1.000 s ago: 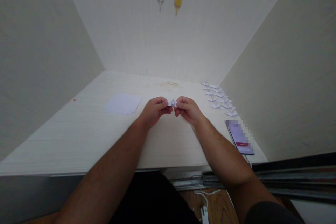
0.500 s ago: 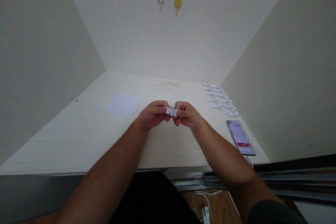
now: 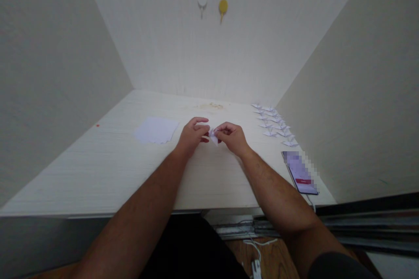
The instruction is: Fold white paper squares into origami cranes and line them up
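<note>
Between my hands, just above the middle of the table, is a small folded piece of white paper (image 3: 214,137), with a pointed part hanging down. My right hand (image 3: 231,136) pinches it from the right between thumb and fingertips. My left hand (image 3: 193,134) is at the paper's left side, index finger stretched out and the other fingers apart. Its fingertips come close to the paper; whether they touch it I cannot make out. The paper's exact shape is partly covered by the fingers.
White paper sheets (image 3: 157,130) lie left of my hands on the white table (image 3: 137,178). Several folded paper cranes (image 3: 270,133) stand in rows at the back right. A phone (image 3: 299,172) with a cable lies near the right edge. Two hooks, one yellow (image 3: 223,6), are on the wall.
Both hands gripped the paper before; now my left fingers have spread and loosened. The paper has turned, from a flat sideways strip to a downward point, in my right hand.
</note>
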Motion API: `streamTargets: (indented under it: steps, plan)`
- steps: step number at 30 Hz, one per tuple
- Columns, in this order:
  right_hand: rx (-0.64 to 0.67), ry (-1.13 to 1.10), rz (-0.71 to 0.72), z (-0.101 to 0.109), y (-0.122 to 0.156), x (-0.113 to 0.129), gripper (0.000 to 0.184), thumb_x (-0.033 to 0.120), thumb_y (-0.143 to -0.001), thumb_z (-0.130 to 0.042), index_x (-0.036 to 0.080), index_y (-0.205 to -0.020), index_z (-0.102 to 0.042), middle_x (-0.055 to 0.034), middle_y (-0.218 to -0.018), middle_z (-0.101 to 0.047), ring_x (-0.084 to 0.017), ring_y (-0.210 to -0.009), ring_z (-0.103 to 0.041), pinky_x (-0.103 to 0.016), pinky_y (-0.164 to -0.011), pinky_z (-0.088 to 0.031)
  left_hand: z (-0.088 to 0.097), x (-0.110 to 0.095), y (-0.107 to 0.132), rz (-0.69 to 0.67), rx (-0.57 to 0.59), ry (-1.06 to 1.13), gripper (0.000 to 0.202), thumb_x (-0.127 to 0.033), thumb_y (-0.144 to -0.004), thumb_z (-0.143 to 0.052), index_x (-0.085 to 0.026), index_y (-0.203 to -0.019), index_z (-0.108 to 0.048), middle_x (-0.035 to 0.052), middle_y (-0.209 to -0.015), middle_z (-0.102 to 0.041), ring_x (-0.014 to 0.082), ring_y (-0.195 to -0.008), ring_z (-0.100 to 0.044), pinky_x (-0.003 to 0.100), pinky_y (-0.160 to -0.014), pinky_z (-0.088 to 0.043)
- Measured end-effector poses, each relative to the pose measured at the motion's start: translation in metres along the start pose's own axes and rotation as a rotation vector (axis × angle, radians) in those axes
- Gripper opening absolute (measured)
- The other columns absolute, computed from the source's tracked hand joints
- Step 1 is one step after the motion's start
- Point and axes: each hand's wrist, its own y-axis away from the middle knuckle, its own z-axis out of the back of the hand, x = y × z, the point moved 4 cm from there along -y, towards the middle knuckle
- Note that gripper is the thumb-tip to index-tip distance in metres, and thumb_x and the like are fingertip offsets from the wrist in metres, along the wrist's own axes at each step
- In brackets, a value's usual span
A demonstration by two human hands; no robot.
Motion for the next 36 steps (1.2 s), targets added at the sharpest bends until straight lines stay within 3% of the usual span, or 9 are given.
streamTargets:
  steps: [3,6,9,14,20,27,32,36]
  plan:
    - [-0.078,0.051,0.009,0.003,0.000,-0.002,0.020,0.037,-0.068,-0.072,0.019,-0.072,-0.063,0.0033,-0.056,-0.061,-0.010,-0.048,-0.056,-0.023,-0.046,-0.044,-0.002,-0.006,0.001,-0.148,0.030,-0.044,0.037,-0.033,-0.067,-0.075,-0.019,-0.101,-0.068,0.0037,-0.086,-0.070,0.0142,-0.071,-0.064,0.025,-0.058,-0.053]
    - [-0.103,0.067,0.027,0.003,0.001,-0.001,0.022,0.038,-0.069,-0.073,0.019,-0.072,-0.064,0.0030,-0.056,-0.061,-0.010,-0.049,-0.056,-0.023,-0.048,-0.045,-0.005,-0.007,0.002,-0.234,0.068,-0.091,0.031,-0.035,-0.064,-0.079,-0.015,-0.086,-0.072,0.0081,-0.097,-0.070,0.0134,-0.069,-0.064,0.026,-0.058,-0.052]
    - [-0.110,0.051,0.027,0.002,0.001,0.002,0.023,0.040,-0.068,-0.074,0.020,-0.071,-0.063,0.0025,-0.059,-0.063,-0.011,-0.051,-0.057,-0.024,-0.051,-0.049,-0.004,-0.006,0.003,-0.265,0.023,-0.079,0.029,-0.038,-0.064,-0.080,-0.013,-0.074,-0.070,0.0111,-0.105,-0.070,0.0144,-0.073,-0.065,0.027,-0.061,-0.054]
    - [-0.121,-0.065,-0.013,0.000,0.001,0.005,0.029,0.044,-0.064,-0.076,0.020,-0.071,-0.060,0.0036,-0.058,-0.063,-0.012,-0.052,-0.060,-0.028,-0.055,-0.055,-0.002,-0.004,0.002,-0.221,-0.017,0.031,0.030,-0.038,-0.061,-0.083,-0.013,-0.072,-0.068,0.0109,-0.104,-0.072,0.0171,-0.081,-0.067,0.034,-0.075,-0.057]
    - [-0.133,-0.192,-0.031,0.000,0.002,-0.001,0.026,0.040,-0.066,-0.076,0.020,-0.073,-0.060,0.0029,-0.064,-0.065,-0.012,-0.057,-0.062,-0.028,-0.057,-0.058,-0.003,-0.003,0.002,-0.211,0.014,0.133,0.024,-0.031,-0.061,-0.083,-0.013,-0.069,-0.069,0.0090,-0.097,-0.071,0.0169,-0.080,-0.067,0.037,-0.079,-0.058]
    - [-0.150,-0.196,-0.128,-0.004,0.001,-0.006,0.035,0.040,-0.064,-0.078,0.021,-0.083,-0.055,0.0037,-0.066,-0.064,-0.012,-0.058,-0.063,-0.025,-0.050,-0.055,-0.003,-0.006,0.003,-0.339,-0.013,-0.104,0.018,-0.031,-0.064,-0.079,-0.016,-0.072,-0.074,0.0098,-0.098,-0.073,0.0199,-0.090,-0.068,0.039,-0.090,-0.054]
    - [-0.021,-0.173,-0.344,-0.009,0.002,-0.012,0.038,0.050,-0.069,-0.075,0.017,-0.074,-0.055,0.0006,-0.060,-0.064,-0.011,-0.045,-0.059,-0.022,-0.042,-0.049,-0.003,-0.006,0.005,-0.314,-0.031,-0.048,0.011,-0.025,-0.068,-0.070,-0.019,-0.075,-0.076,0.0073,-0.100,-0.072,0.0209,-0.092,-0.067,0.037,-0.082,-0.058]
    - [-0.032,-0.162,-0.279,-0.008,0.002,-0.009,0.038,0.047,-0.065,-0.078,0.018,-0.073,-0.055,0.0026,-0.055,-0.062,-0.010,-0.042,-0.057,-0.022,-0.041,-0.047,-0.003,-0.007,0.007,-0.251,-0.052,-0.013,0.017,-0.031,-0.074,-0.067,-0.017,-0.077,-0.075,0.0063,-0.091,-0.074,0.0196,-0.084,-0.068,0.037,-0.080,-0.059]
